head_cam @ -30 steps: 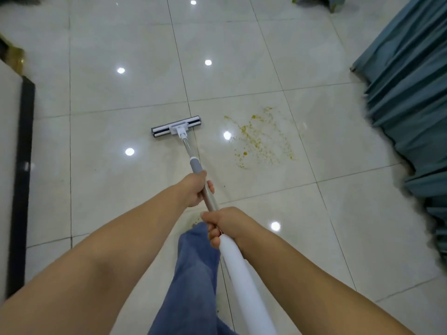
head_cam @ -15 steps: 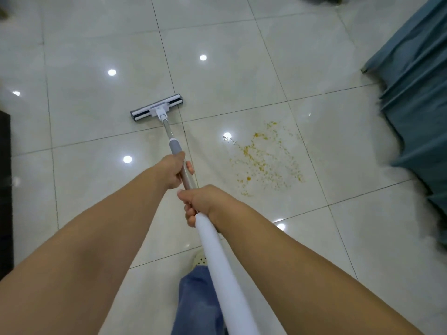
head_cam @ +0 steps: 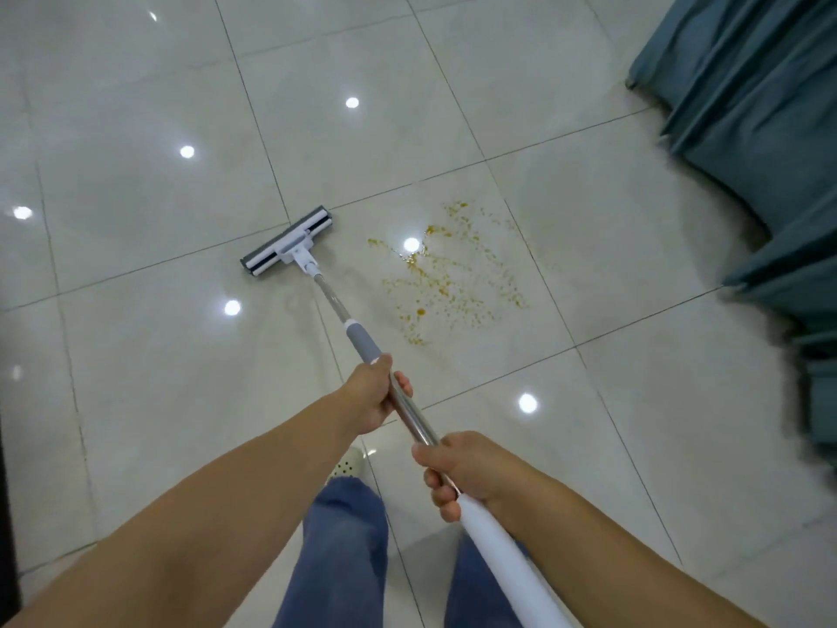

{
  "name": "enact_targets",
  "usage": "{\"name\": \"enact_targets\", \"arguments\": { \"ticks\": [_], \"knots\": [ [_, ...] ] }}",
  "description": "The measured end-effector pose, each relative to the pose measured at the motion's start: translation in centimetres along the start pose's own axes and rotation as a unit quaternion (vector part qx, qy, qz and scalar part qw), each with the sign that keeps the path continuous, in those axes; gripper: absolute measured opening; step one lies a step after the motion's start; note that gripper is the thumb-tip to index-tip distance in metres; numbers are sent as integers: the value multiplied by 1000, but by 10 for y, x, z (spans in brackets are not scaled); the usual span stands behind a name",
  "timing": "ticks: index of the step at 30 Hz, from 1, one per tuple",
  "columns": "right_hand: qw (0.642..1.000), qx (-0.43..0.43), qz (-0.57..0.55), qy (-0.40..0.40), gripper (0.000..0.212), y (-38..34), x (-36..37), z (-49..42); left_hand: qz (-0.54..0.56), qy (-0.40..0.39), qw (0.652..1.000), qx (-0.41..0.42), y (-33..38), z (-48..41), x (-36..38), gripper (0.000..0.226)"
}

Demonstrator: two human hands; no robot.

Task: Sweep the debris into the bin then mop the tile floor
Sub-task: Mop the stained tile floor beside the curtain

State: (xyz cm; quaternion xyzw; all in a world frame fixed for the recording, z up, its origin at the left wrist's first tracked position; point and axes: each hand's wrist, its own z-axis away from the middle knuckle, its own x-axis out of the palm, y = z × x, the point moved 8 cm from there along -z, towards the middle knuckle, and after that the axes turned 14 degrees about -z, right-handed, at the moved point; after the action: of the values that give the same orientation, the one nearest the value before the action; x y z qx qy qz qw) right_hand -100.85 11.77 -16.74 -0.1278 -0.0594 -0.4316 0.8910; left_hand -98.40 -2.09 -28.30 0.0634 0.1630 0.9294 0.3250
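Observation:
A flat mop with a grey and white head rests on the glossy cream tile floor, its metal handle running back toward me. My left hand grips the shaft just below the grey collar. My right hand holds the handle lower down, where the white sleeve begins. A patch of yellow-orange specks lies on the tile just right of the mop head, apart from it. No bin is in view.
Teal curtains hang down to the floor along the right side. A dark edge runs along the far left. My blue trouser legs and a pale perforated shoe are below the hands.
The mop head has come back toward me and rightward, ending close beside the yellow specks. My hands have slid further apart on the handle, and my view has shifted.

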Motion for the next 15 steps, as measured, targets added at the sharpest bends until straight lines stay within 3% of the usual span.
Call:
{"name": "enact_targets", "arguments": {
  "ticks": [9, 15],
  "knots": [
    [997, 48, 48, 48, 18, 109, -262, 133, 8, -57, 994, -92, -168, 118, 252, 20],
    [995, 16, 79, 58, 15, 128, -338, 187, 13, -74, 992, -100, -208, 159, 343, 20]
  ]
}}
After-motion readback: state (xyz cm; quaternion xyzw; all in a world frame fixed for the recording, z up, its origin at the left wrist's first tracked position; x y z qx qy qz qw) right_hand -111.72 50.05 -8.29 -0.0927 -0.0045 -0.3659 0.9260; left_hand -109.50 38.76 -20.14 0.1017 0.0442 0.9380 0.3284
